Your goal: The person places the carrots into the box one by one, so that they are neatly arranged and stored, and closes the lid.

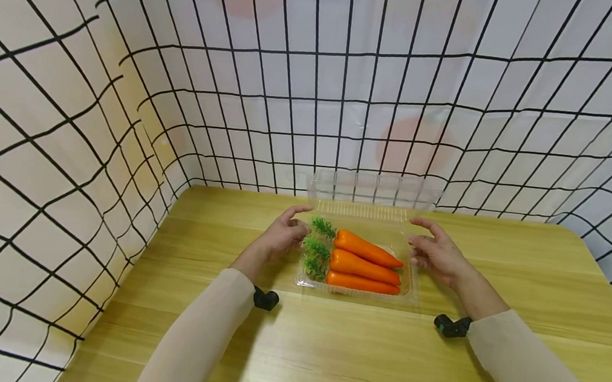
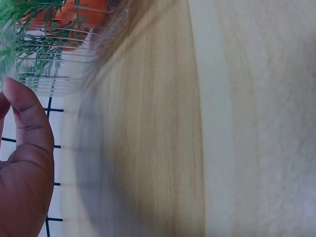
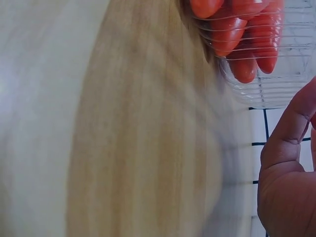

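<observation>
An open clear plastic clamshell box sits on the table, holding three orange carrots with feathery green tops at their left. Its transparent lid stands raised at the back. By the box's left side is my left hand, index finger stretched toward the hinge corner and thumb close to the wall. Mirroring it on the right, my right hand has its index finger reaching to the opposite corner. Whether the fingertips touch the plastic is hard to tell. Both wrist views show the box's ribbed wall beside the thumb.
The wood-grain table reaches toward me from the box. A black wire grid backed by pale cloth rises behind the table and along both sides. Each wrist carries a small black device.
</observation>
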